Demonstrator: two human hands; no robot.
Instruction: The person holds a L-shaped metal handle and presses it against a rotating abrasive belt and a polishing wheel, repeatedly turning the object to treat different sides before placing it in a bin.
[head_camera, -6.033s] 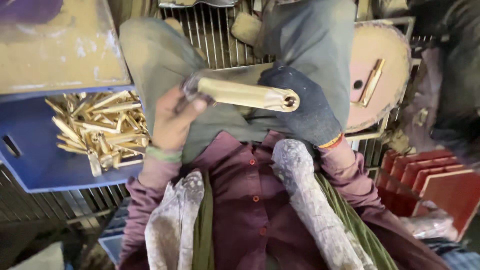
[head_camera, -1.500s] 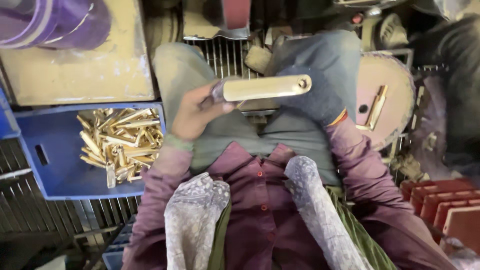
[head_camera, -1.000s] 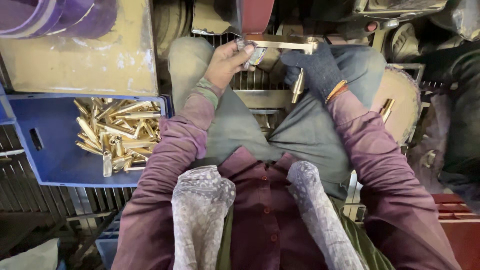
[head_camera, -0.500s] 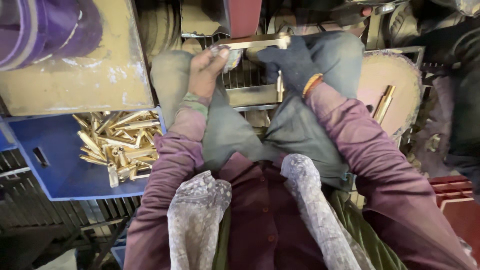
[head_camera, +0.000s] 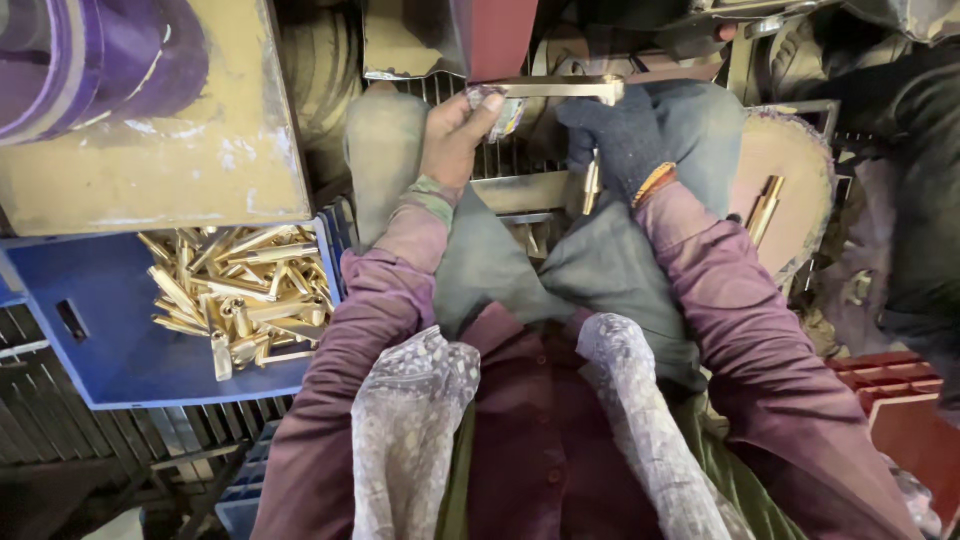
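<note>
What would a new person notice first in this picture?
Probably the brass bar, held level at the top centre between the bare left hand and the dark-gloved right hand. Next, the heap of brass pieces shining in the blue crate at the person's left side.

The brass bar's (head_camera: 560, 90) left end is hidden inside the bare left hand (head_camera: 455, 130); the gloved right hand (head_camera: 620, 135) covers its other end; purple rolls (head_camera: 90, 60) run off-frame.
</note>
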